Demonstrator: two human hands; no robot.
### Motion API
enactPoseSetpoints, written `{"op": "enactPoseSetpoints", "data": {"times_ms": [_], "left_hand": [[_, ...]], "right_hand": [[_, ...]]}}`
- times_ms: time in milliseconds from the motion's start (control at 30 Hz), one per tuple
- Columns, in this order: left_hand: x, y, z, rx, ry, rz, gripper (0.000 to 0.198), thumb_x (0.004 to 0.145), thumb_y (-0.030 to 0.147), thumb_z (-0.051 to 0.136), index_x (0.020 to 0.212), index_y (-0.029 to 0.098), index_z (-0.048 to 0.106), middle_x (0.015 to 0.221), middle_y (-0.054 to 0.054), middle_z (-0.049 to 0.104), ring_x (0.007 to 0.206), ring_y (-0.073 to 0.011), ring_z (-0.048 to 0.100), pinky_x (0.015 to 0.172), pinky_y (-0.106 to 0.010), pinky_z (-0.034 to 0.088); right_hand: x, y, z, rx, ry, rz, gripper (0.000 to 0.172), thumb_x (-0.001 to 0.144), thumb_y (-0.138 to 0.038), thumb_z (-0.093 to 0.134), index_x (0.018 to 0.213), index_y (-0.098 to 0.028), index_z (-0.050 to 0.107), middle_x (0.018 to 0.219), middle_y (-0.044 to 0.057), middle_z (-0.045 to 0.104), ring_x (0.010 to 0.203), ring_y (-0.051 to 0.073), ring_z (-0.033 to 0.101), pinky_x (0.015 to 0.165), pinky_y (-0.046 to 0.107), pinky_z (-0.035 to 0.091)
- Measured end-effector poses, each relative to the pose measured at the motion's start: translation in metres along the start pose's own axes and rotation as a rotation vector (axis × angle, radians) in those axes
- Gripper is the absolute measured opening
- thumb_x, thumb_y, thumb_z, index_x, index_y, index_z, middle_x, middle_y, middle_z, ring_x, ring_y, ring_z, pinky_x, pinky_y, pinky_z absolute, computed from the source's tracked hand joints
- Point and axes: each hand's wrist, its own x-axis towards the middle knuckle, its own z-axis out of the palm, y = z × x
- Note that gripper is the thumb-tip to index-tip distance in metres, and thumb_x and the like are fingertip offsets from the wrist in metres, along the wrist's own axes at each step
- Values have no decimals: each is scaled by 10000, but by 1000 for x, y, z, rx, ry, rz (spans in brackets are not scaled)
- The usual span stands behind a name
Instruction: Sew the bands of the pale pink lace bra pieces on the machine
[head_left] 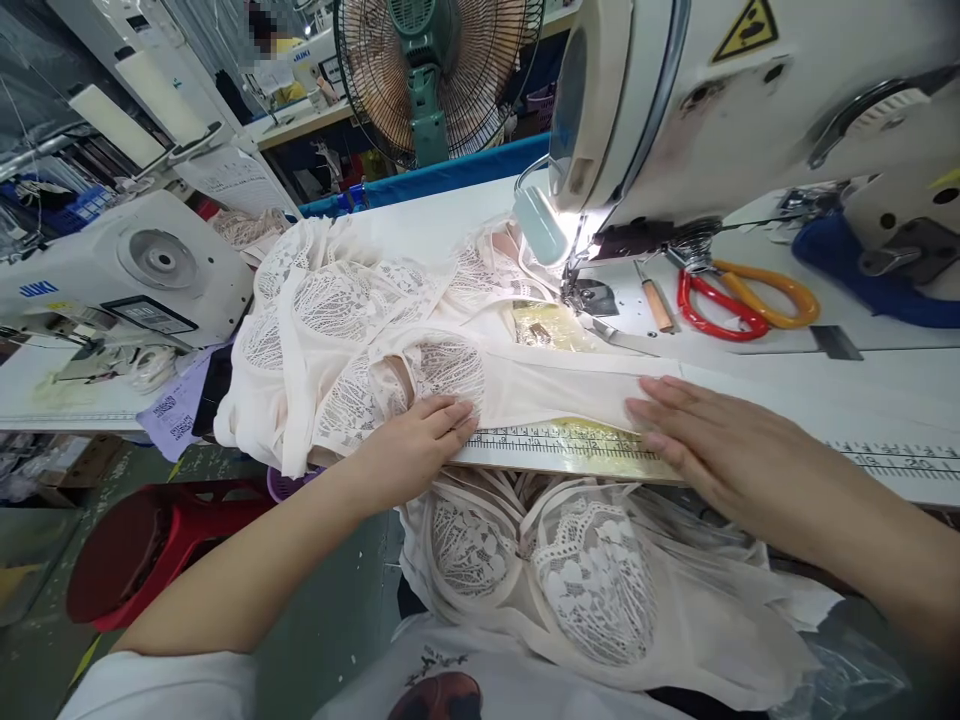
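Observation:
A cream lace bra (450,368) lies along the front of the sewing table, its plain side band (562,388) stretched out to the right. My left hand (420,440) rests on the lower edge of its lace cup, fingers together and extended. Over the band's right end my right hand (705,440) lies flat with its fingers stretched out. Beneath the band, a printed ruler scale (525,440) runs along the table edge. More cream lace bras (330,310) are heaped left of the needle area, and another stack of bras (592,570) lies on my lap.
A sewing machine head (675,110) with a lit needle area stands behind the band. Red-handled scissors (724,308) and a wooden-handled tool (656,300) lie right of the needle. At left are another sewing machine (142,265) and a red stool (165,545); a fan (427,80) stands behind.

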Motion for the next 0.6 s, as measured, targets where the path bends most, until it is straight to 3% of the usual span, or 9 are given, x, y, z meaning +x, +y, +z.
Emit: {"op": "enactPoseSetpoints", "data": {"times_ms": [133, 333, 400, 500, 600], "left_hand": [[-2, 1, 0, 32, 0, 22, 484, 843, 27, 360, 1324, 82, 391, 1391, -132, 398, 1281, -271, 349, 1020, -416, 384], [-1, -1, 5, 55, 38, 15, 558, 793, -19, 355, 1331, 123, 395, 1382, -118, 416, 1287, -256, 351, 1024, -410, 386], [0, -2, 6, 58, 65, 29, 568, 774, -26, 346, 1315, 128, 423, 1363, -121, 439, 1273, -258, 376, 1010, -414, 403], [1, -5, 7, 91, 117, 66, 579, 753, -34, 319, 1292, 125, 457, 1349, -120, 457, 1254, -265, 403, 977, -421, 439], [1, -9, 8, 138, 163, 116, 559, 755, -17, 319, 1282, 100, 468, 1339, -133, 465, 1236, -284, 424, 953, -437, 461]], "right_hand": [[8, 15, -1, 35, 17, 53, 354, 879, -360, 387, 1052, -192, 647, 1226, 118, 585, 1149, 288, 520, 916, 460, 470], [17, 7, -16, 145, 164, 109, 271, 859, -285, 430, 973, -181, 653, 1028, 91, 676, 1000, 256, 586, 886, 435, 466], [20, 4, -24, 200, 128, 142, 229, 846, -264, 446, 889, -205, 664, 927, 71, 687, 901, 238, 605, 807, 399, 489], [23, 4, -33, 325, -25, 179, 176, 817, -249, 494, 791, -213, 665, 817, 48, 676, 790, 202, 610, 699, 330, 498], [27, 9, -36, 381, -104, 168, 115, 781, -230, 564, 818, -203, 670, 897, 51, 667, 862, 202, 592, 768, 330, 482]]}}
